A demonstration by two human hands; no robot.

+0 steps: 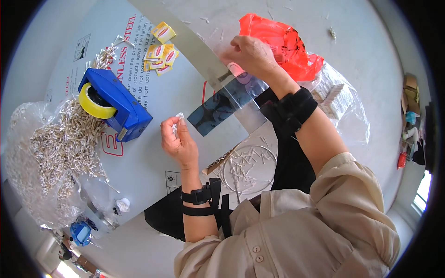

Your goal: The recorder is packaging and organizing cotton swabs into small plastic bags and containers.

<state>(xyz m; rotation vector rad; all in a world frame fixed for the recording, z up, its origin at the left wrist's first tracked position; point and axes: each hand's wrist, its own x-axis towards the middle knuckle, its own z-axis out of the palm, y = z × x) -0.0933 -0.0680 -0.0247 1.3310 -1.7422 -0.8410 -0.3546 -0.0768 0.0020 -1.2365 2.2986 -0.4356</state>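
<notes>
My left hand (179, 143) is closed in a pinch on a small white piece (179, 116), held over the pale table sheet. The fingers cover most of this piece, so its kind is unclear. Further off and to the right, my right hand (254, 56) is raised with curled fingers beside a red plastic bag (292, 48). What it holds, if anything, I cannot make out. Under and between my hands lies a dark glossy strip (214, 112). A blue tape dispenser (121, 104) with a yellow tape roll (92, 103) stands left of my left hand.
Cotton swabs (69, 143) fill a clear plastic bag at the left. Several small yellow-and-white boxes (160, 54) lie at the far side. A clear bag with stacked white packs (331, 92) is at the right. More swabs (248, 169) lie below the table edge, inside a round rim.
</notes>
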